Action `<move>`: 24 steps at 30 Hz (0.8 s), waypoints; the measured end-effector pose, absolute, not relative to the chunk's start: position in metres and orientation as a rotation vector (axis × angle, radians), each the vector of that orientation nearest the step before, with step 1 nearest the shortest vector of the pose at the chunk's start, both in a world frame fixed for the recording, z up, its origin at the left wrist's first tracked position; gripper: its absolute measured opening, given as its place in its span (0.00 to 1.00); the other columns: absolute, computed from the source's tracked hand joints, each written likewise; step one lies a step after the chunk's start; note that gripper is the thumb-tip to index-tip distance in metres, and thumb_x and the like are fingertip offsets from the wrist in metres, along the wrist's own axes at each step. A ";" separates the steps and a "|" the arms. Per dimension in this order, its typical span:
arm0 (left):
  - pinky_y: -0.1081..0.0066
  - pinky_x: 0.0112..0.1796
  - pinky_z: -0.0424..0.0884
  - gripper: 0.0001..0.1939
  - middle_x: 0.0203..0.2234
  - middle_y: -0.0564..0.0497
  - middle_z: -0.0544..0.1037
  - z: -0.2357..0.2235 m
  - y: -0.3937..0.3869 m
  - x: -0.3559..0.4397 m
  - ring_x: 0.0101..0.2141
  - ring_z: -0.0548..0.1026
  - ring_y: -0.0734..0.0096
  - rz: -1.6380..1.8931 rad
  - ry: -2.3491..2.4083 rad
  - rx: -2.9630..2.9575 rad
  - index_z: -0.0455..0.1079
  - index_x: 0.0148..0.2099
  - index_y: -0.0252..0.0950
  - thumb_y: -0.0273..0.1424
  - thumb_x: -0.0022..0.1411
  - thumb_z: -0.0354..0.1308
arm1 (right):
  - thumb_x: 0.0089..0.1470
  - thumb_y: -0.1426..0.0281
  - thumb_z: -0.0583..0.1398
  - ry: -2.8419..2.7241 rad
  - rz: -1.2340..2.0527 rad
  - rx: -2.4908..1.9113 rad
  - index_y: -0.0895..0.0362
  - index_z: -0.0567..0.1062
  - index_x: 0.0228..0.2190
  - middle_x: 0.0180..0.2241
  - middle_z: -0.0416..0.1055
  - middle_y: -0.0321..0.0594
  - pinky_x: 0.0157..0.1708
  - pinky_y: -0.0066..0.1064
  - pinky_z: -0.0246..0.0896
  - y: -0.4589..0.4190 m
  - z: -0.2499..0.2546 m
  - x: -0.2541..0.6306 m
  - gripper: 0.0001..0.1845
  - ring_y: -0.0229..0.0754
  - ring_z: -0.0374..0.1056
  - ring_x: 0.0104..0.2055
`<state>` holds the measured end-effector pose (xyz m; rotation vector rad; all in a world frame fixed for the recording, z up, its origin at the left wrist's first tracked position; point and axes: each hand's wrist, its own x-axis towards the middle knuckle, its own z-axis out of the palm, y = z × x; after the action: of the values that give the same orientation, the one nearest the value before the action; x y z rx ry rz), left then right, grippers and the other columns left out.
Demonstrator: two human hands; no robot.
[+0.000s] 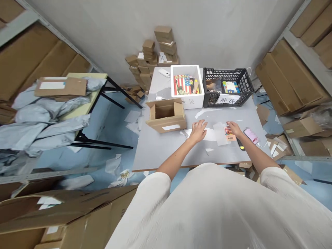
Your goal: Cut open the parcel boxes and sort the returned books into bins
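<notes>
My left hand (pixel 198 130) hovers over or rests on a white paper strip (pixel 211 135) on the grey table, its fingers spread and holding nothing. At the upper right edge of a small orange and red printed card (pixel 229 135), my right hand (pixel 234 129) has its fingers closed on it. A whitish translucent sheet (pixel 220 134) lies just left of the card. Close to my right forearm are a black and yellow cutter (pixel 241 145) and a phone (pixel 251 136) with a cable. An open cardboard box (pixel 168 119) stands left of my left hand.
A white foam box (pixel 190 101) with books and a black crate (pixel 228 74) with books stand at the table's back. Small cartons (pixel 146 65) are stacked by the wall. Grey parcels (pixel 52 110) cover a side table. Paper scraps (pixel 114 164) litter the floor.
</notes>
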<state>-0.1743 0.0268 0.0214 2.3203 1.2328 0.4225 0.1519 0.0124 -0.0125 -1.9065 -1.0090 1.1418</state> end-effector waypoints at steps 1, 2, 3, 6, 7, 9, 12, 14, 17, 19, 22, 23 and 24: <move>0.42 0.72 0.54 0.31 0.77 0.36 0.62 0.017 0.022 -0.160 0.75 0.59 0.42 0.363 1.209 2.325 0.65 0.76 0.40 0.30 0.74 0.53 | 0.61 0.49 0.64 -1.007 1.134 -1.933 0.54 0.82 0.46 0.55 0.81 0.49 0.56 0.50 0.76 0.005 -0.018 0.165 0.23 0.53 0.79 0.54; 0.43 0.71 0.55 0.31 0.77 0.36 0.61 0.011 0.016 -0.146 0.75 0.60 0.42 0.305 1.189 2.322 0.64 0.77 0.40 0.31 0.75 0.53 | 0.60 0.51 0.65 -1.018 1.129 -1.960 0.54 0.82 0.46 0.53 0.82 0.49 0.58 0.52 0.76 -0.002 -0.024 0.177 0.22 0.54 0.79 0.54; 0.43 0.71 0.57 0.31 0.77 0.36 0.61 0.006 0.011 -0.133 0.74 0.61 0.43 0.252 1.175 2.312 0.64 0.77 0.39 0.31 0.75 0.53 | 0.59 0.53 0.66 -1.037 1.126 -1.987 0.54 0.82 0.45 0.52 0.82 0.48 0.60 0.54 0.74 -0.009 -0.031 0.187 0.20 0.55 0.79 0.55; 0.45 0.70 0.61 0.33 0.78 0.37 0.60 -0.013 -0.004 -0.096 0.73 0.62 0.43 0.116 1.167 2.256 0.61 0.79 0.40 0.31 0.75 0.52 | 0.57 0.58 0.68 -1.118 1.159 -2.037 0.53 0.83 0.42 0.52 0.83 0.48 0.65 0.59 0.69 -0.027 -0.051 0.207 0.15 0.57 0.77 0.58; 0.45 0.69 0.62 0.34 0.78 0.37 0.61 -0.020 -0.009 -0.085 0.73 0.63 0.43 0.078 1.172 2.230 0.60 0.80 0.42 0.31 0.75 0.52 | 0.57 0.59 0.68 -1.154 1.180 -2.041 0.53 0.84 0.42 0.53 0.83 0.49 0.67 0.59 0.67 -0.031 -0.058 0.211 0.14 0.58 0.77 0.60; 0.46 0.68 0.64 0.36 0.78 0.38 0.61 -0.034 -0.016 -0.064 0.72 0.65 0.43 0.014 1.183 2.177 0.58 0.81 0.44 0.31 0.74 0.53 | 0.58 0.63 0.67 -1.252 1.224 -2.044 0.53 0.85 0.44 0.57 0.82 0.49 0.70 0.58 0.64 -0.037 -0.071 0.215 0.13 0.58 0.75 0.64; 0.45 0.67 0.66 0.41 0.80 0.39 0.56 -0.052 -0.023 -0.037 0.72 0.65 0.41 -0.050 1.219 2.121 0.56 0.82 0.47 0.26 0.70 0.56 | 0.58 0.68 0.66 -1.454 1.263 -2.076 0.54 0.85 0.48 0.61 0.80 0.51 0.71 0.55 0.63 -0.042 -0.088 0.218 0.16 0.59 0.73 0.65; 0.44 0.67 0.66 0.45 0.81 0.39 0.52 -0.061 -0.026 -0.023 0.72 0.66 0.40 -0.074 1.268 2.080 0.54 0.83 0.47 0.23 0.67 0.56 | 0.58 0.69 0.66 -1.586 1.269 -2.060 0.55 0.85 0.49 0.60 0.80 0.53 0.71 0.54 0.62 -0.044 -0.098 0.218 0.17 0.60 0.72 0.66; 0.44 0.67 0.66 0.48 0.82 0.38 0.49 -0.072 -0.029 -0.009 0.71 0.67 0.40 -0.030 1.356 2.008 0.50 0.84 0.46 0.22 0.65 0.56 | 0.60 0.69 0.65 -1.658 1.291 -1.967 0.54 0.85 0.51 0.59 0.80 0.52 0.72 0.52 0.61 -0.044 -0.109 0.215 0.18 0.59 0.70 0.68; 0.45 0.68 0.66 0.47 0.81 0.36 0.51 -0.077 -0.031 -0.006 0.71 0.67 0.41 0.052 1.427 1.964 0.48 0.84 0.43 0.23 0.67 0.54 | 0.64 0.66 0.63 -1.578 1.346 -1.922 0.54 0.83 0.54 0.61 0.79 0.51 0.71 0.50 0.63 -0.043 -0.113 0.210 0.19 0.56 0.72 0.66; 0.47 0.68 0.67 0.41 0.79 0.32 0.56 -0.085 -0.034 -0.006 0.71 0.68 0.42 0.134 1.535 1.863 0.47 0.83 0.36 0.27 0.73 0.52 | 0.69 0.58 0.60 -1.395 1.434 -1.904 0.52 0.78 0.62 0.61 0.79 0.48 0.67 0.47 0.67 -0.038 -0.117 0.196 0.25 0.51 0.76 0.62; 0.48 0.68 0.67 0.39 0.78 0.32 0.57 -0.088 -0.034 -0.007 0.71 0.68 0.42 0.140 1.552 1.830 0.48 0.83 0.35 0.29 0.74 0.53 | 0.69 0.55 0.61 -1.360 1.447 -1.904 0.51 0.76 0.64 0.60 0.79 0.47 0.67 0.46 0.68 -0.036 -0.119 0.191 0.27 0.50 0.76 0.62; 0.48 0.68 0.67 0.38 0.77 0.32 0.58 -0.090 -0.034 -0.008 0.71 0.68 0.42 0.139 1.558 1.805 0.49 0.82 0.35 0.31 0.75 0.54 | 0.68 0.54 0.63 -1.358 1.450 -1.898 0.50 0.74 0.66 0.59 0.79 0.46 0.66 0.45 0.68 -0.033 -0.120 0.186 0.30 0.49 0.76 0.61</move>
<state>-0.0082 -0.0343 -0.0901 1.8051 1.5584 0.1386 0.1857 -0.0331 -0.1196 -1.8980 -1.3583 1.4503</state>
